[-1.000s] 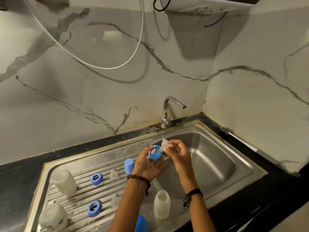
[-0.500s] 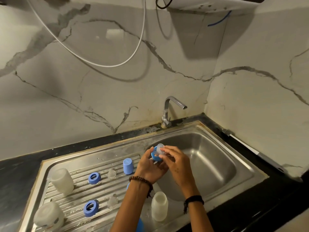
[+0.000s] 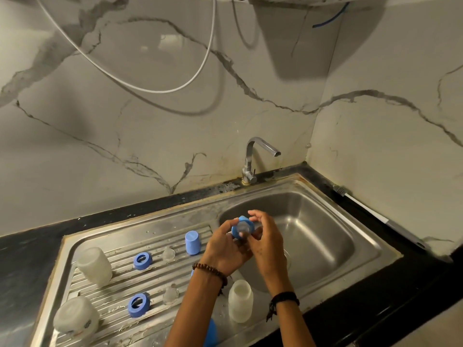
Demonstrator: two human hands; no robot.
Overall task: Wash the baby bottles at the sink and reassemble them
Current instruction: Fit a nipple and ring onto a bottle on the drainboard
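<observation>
Both hands meet above the left edge of the sink basin. The left hand grips a blue collar ring with curled fingers; a clear teat sits in the ring's opening. The right hand closes around the right side of the ring, thumb against the teat, upper fingers loosely spread above it. A beaded bracelet circles the left wrist and a dark cord band the right.

On the ribbed drainboard, left of the hands: one frosted bottle body stands inverted at the far left and a second inverted bottle stands at the near left corner. Two more blue rings, the far ring and the near ring, lie flat, each just left of a clear teat: the far teat and the near teat. A blue cap stands closed end up, just left of the left hand. A third bottle stands mouth up on the near sink rim between the forearms. Another blue piece shows partly behind the left forearm; its kind cannot be told.

A chrome tap rises behind the basin, with no water visible. A long-handled brush lies on the dark worktop along the right wall. A white cable loops across the marble wall.
</observation>
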